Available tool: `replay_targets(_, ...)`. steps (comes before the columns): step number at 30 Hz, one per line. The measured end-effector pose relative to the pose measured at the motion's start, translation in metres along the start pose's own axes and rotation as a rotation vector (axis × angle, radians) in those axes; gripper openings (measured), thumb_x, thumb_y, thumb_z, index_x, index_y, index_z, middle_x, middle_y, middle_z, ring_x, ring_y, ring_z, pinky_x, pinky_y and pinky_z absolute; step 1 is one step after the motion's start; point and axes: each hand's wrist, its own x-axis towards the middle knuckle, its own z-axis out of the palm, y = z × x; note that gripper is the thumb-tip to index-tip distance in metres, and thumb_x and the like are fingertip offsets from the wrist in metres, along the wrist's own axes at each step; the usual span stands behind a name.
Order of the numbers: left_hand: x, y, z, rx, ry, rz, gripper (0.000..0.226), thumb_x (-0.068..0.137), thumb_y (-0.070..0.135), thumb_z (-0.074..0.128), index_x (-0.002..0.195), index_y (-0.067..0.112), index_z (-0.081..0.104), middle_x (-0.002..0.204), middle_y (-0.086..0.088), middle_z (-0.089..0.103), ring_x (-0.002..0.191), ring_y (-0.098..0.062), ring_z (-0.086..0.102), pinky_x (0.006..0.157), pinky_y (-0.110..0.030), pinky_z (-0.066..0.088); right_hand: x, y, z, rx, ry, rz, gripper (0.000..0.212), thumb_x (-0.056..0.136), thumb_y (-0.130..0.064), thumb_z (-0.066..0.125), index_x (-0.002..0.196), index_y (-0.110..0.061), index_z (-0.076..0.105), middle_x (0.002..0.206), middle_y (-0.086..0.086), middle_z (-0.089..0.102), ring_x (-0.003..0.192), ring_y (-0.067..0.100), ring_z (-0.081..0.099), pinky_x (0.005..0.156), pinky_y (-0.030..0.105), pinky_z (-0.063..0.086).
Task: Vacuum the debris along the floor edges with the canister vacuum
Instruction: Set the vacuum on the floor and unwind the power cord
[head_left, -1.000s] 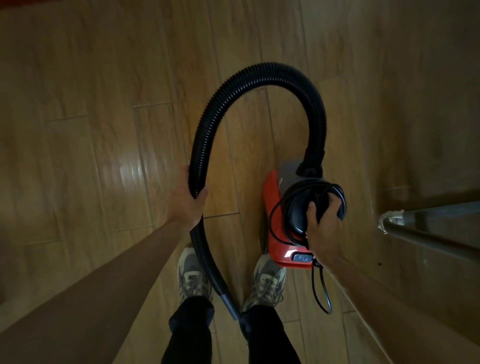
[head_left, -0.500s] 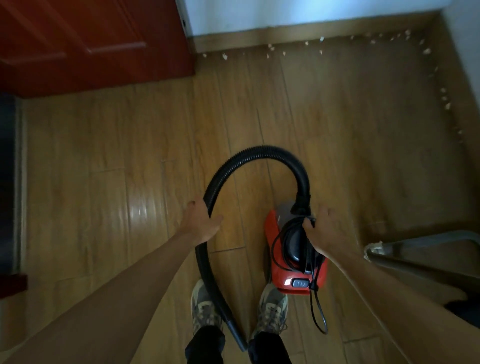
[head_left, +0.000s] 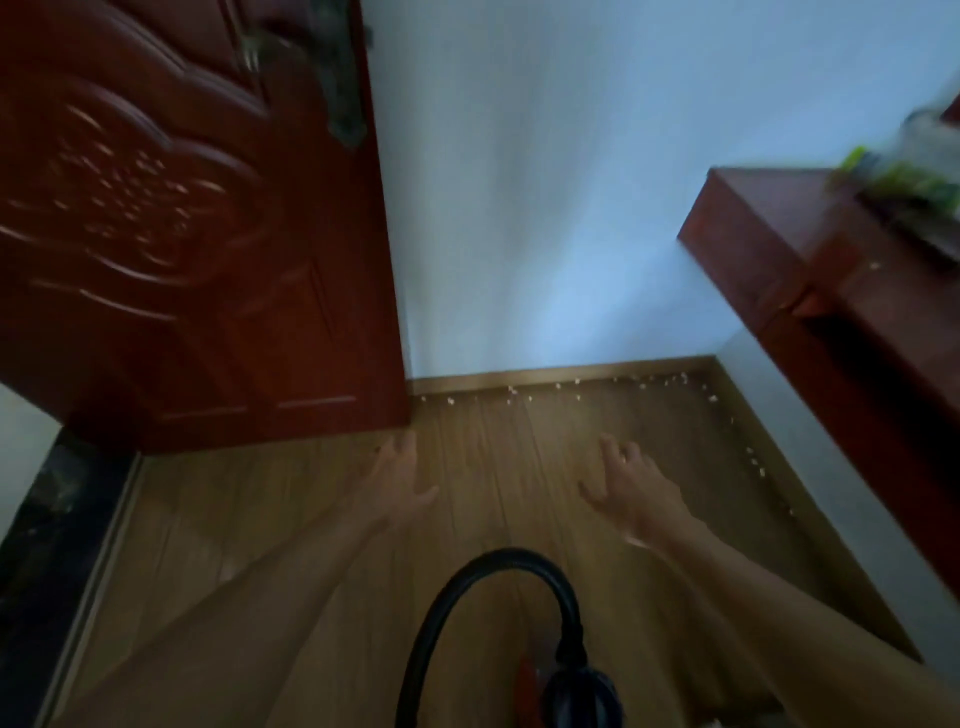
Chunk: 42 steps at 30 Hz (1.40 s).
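no legible text, no labels, no brands, no numbers, picture too blurred throughout

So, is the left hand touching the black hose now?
Apart. The head view shows the left hand open above bare floor, with clear floor between it and the hose.

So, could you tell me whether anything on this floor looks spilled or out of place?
Yes: small white crumbs lie scattered along the far baseboard and down the right-hand floor edge, thickest near the corner. Nothing else looks odd.
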Motion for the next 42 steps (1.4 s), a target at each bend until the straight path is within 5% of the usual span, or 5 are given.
replay_targets(4, -0.025, 0.02, -0.098, 0.238, 0.113, 0.07, 0.083, 0.093, 0.052, 0.052, 0.153, 0.008, 0.015, 0.143, -0.017, 0.038, 0.126, -0.032, 0.046, 0.105, -0.042, 0.041, -0.012, -0.042, -0.094, -0.075, 0.084, -0.069, 0.076, 0.097, -0.057, 0.045, 0.155, -0.019, 0.015, 0.155, 0.016, 0.031, 0.139, 0.036, 0.036, 0.105, 0.05, 0.044)
replay_targets(15, -0.087, 0.053, -0.26, 0.405, 0.296, 0.218, 0.084, 0.09, 0.056, 0.049, 0.152, 0.009, 0.017, 0.143, -0.017, 0.039, 0.127, -0.033, 0.045, 0.105, -0.047, 0.038, -0.067, -0.122, -0.257, -0.171, 0.232, -0.085, 0.08, 0.093, -0.056, 0.054, 0.152, -0.019, 0.013, 0.149, 0.015, 0.035, 0.133, 0.036, 0.042, 0.1, 0.049, 0.045)
replay_targets(25, -0.118, 0.098, -0.297, 0.503, 0.335, 0.328, 0.084, 0.092, 0.058, 0.045, 0.153, 0.01, 0.014, 0.15, -0.017, 0.033, 0.134, -0.034, 0.04, 0.109, -0.05, 0.034, -0.116, -0.116, -0.309, -0.176, 0.295, 0.011, 0.082, 0.094, -0.057, 0.052, 0.155, -0.019, 0.011, 0.155, 0.015, 0.029, 0.139, 0.036, 0.036, 0.103, 0.049, 0.042)
replay_targets(42, -0.173, 0.248, -0.269, 0.564, 0.352, 0.574, 0.081, 0.09, 0.064, 0.044, 0.15, 0.015, 0.021, 0.148, -0.013, 0.04, 0.132, -0.032, 0.044, 0.108, -0.047, 0.036, -0.267, 0.003, -0.327, -0.155, 0.356, 0.255, 0.081, 0.093, -0.06, 0.049, 0.154, -0.021, 0.013, 0.152, 0.014, 0.031, 0.135, 0.036, 0.04, 0.102, 0.05, 0.044)
